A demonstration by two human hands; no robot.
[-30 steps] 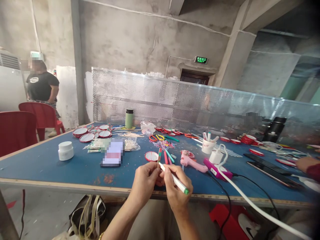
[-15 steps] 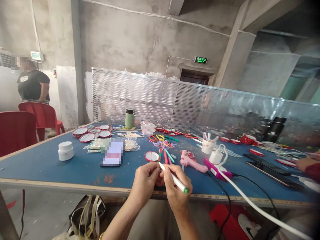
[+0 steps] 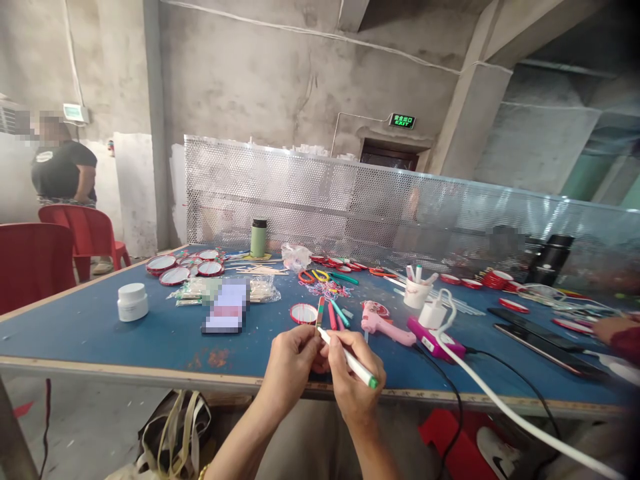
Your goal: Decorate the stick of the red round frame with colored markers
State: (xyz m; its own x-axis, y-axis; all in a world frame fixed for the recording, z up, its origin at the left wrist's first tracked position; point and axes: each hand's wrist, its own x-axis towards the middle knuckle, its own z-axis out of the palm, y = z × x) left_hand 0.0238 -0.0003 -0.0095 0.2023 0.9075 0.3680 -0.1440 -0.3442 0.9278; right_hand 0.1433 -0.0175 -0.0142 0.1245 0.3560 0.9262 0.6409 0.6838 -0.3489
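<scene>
My left hand (image 3: 290,370) pinches a thin stick (image 3: 319,312) painted red and green, holding it upright over the near edge of the blue table (image 3: 100,330). My right hand (image 3: 353,380) grips a white marker with a green end (image 3: 350,360), its tip touching the stick just above my left fingers. Both hands are closed and sit close together. A small round red-rimmed disc (image 3: 303,313) and loose coloured sticks (image 3: 336,313) lie on the table just beyond them.
A pink glue gun (image 3: 383,323), magenta power strip with white charger and cable (image 3: 435,333), cup of markers (image 3: 416,290), white jar (image 3: 132,302), green flask (image 3: 258,238), two phones (image 3: 540,340) lie about. Another person's hand (image 3: 613,328) at right; a person stands far left by red chairs (image 3: 85,233).
My hands and the marker have barely moved. The person in the black shirt at far left has stepped further left.
</scene>
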